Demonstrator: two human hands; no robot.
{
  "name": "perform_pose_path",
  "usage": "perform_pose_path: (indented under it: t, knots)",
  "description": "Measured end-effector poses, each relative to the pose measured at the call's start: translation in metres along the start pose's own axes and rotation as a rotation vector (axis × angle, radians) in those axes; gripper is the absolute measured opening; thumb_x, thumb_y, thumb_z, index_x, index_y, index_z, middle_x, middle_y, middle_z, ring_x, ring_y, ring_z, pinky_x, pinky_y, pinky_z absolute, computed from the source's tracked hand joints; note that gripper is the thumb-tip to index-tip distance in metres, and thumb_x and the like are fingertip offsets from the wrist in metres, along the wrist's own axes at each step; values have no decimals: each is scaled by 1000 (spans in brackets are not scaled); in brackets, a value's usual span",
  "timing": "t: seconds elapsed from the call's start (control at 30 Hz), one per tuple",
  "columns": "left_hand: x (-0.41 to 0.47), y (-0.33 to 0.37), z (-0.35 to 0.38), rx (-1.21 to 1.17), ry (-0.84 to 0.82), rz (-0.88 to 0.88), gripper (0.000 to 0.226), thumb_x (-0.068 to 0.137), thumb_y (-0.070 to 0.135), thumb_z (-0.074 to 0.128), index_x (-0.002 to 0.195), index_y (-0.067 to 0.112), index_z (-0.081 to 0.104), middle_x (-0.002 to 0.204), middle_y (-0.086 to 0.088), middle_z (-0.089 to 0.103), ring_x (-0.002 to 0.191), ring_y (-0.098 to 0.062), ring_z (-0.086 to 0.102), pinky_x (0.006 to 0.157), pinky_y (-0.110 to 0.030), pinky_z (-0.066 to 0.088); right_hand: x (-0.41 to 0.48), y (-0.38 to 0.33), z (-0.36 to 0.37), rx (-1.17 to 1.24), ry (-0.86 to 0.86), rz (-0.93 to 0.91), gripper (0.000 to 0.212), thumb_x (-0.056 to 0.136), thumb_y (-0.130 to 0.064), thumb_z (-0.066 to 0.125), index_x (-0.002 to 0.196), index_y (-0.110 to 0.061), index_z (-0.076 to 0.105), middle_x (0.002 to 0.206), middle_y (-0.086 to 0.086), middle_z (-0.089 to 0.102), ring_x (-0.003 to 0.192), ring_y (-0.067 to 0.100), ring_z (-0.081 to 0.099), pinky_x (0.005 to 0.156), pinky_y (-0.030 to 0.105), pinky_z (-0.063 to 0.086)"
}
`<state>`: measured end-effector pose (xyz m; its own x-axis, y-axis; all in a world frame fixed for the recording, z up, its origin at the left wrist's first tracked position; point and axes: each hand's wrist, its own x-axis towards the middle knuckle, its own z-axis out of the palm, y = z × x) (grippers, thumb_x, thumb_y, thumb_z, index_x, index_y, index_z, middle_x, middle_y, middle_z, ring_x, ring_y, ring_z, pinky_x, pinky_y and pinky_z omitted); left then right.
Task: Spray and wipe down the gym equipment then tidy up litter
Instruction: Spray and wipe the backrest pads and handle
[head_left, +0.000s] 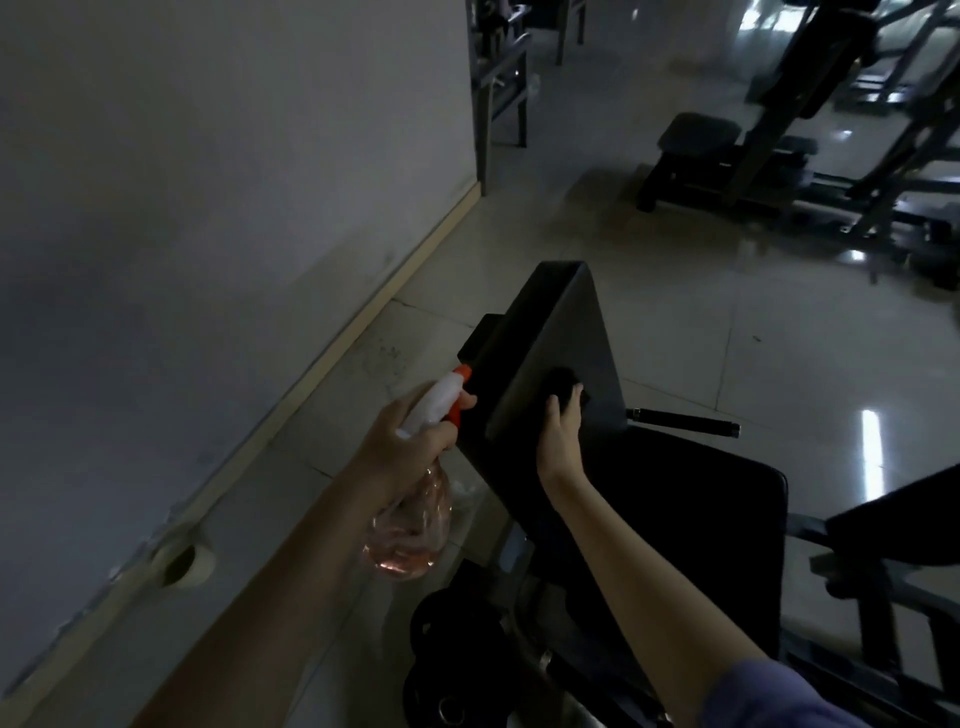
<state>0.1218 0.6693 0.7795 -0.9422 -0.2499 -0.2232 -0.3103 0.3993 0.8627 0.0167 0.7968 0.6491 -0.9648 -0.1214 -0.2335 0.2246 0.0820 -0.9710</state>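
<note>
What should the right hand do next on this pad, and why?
Probably sweep the dark cloth up the sloped pad toward its far end: the right hand holds it against the pad's near end, and the left hand holds the spray bottle off to the side.

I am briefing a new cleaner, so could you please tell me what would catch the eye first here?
The left hand grips a spray bottle with a white and orange head, at lower centre. Beside it, the right hand holds a dark cloth against the slanted black pad.
</note>
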Motion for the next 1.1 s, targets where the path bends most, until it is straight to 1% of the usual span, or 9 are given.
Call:
perform_pose_path:
  t: [0.13, 0.23, 0.37, 0.43, 0.53, 0.63, 0.83, 0.97, 1.1]
  knots:
    - [6, -14, -11, -33, -109, 54, 42, 89, 6, 50, 124, 28, 56, 119, 16, 59, 113, 4, 50, 87, -17, 40, -3, -1, 17, 89, 110, 132, 57, 102, -42, 28, 151, -30, 4, 160, -1, 7, 146, 21, 9, 118, 47, 14]
    - [11, -21, -21, -58, -165, 67, 41, 79, 18, 53, 114, 36, 63, 118, 19, 62, 112, 1, 55, 89, -22, 42, -24, -1, 31, 146, 162, 74, 57, 99, -48, 30, 151, -34, 11, 159, -2, 14, 144, 20, 18, 117, 48, 20]
    - [17, -23, -37, -25, -256, 96, 36, 84, 11, 54, 106, 38, 64, 88, 19, 61, 77, 4, 56, 70, -16, 40, -50, -14, 53, 184, 194, -36, 66, 89, -56, 36, 149, -34, 19, 156, -3, 22, 142, 16, 25, 116, 46, 25]
    - [17, -21, -43, -25, -261, 82, 36, 87, 9, 53, 93, 44, 59, 84, 17, 55, 73, 4, 54, 62, -17, 39, -54, -22, 59, 159, 215, -60, 74, 80, -65, 38, 147, -39, 23, 155, -2, 25, 141, 16, 27, 115, 47, 27]
    - [12, -23, -51, -1, -279, 80, 23, 91, 9, 52, 105, 27, 57, 88, 20, 51, 77, 6, 51, 63, -24, 44, -56, -26, 65, 127, 266, -67, 76, 77, -68, 38, 146, -38, 26, 154, -2, 28, 141, 16, 28, 114, 48, 27]
    - [10, -31, -55, 34, -258, 136, 21, 92, 10, 51, 113, 11, 57, 74, 14, 46, 62, 2, 46, 50, -9, 35, -58, -25, 71, 55, 317, -68, 80, 76, -72, 35, 146, -37, 25, 152, -2, 32, 140, 15, 30, 114, 47, 28]
    - [11, -30, -59, 60, -357, 185, 54, 95, 8, 43, 144, 29, 36, 125, 13, 49, 103, 10, 47, 73, 0, 34, -53, -26, 82, -127, 441, -125, 65, 86, -61, 28, 142, -29, 34, 144, 0, 42, 136, 17, 37, 109, 47, 36]
    - [6, -28, -53, 49, -317, 171, 55, 94, 6, 45, 144, 27, 37, 133, 12, 46, 109, 5, 43, 75, 3, 35, -51, -29, 81, -189, 469, -167, 48, 100, -34, 34, 145, -21, 33, 150, 3, 35, 140, 19, 29, 113, 45, 31]
    - [5, -28, -51, 24, -323, 169, 54, 94, 12, 45, 143, 31, 36, 129, 13, 45, 116, 2, 41, 88, -12, 33, -49, -27, 81, -205, 454, -182, 54, 95, -44, 31, 144, -23, 33, 149, 3, 37, 140, 21, 30, 112, 47, 32]
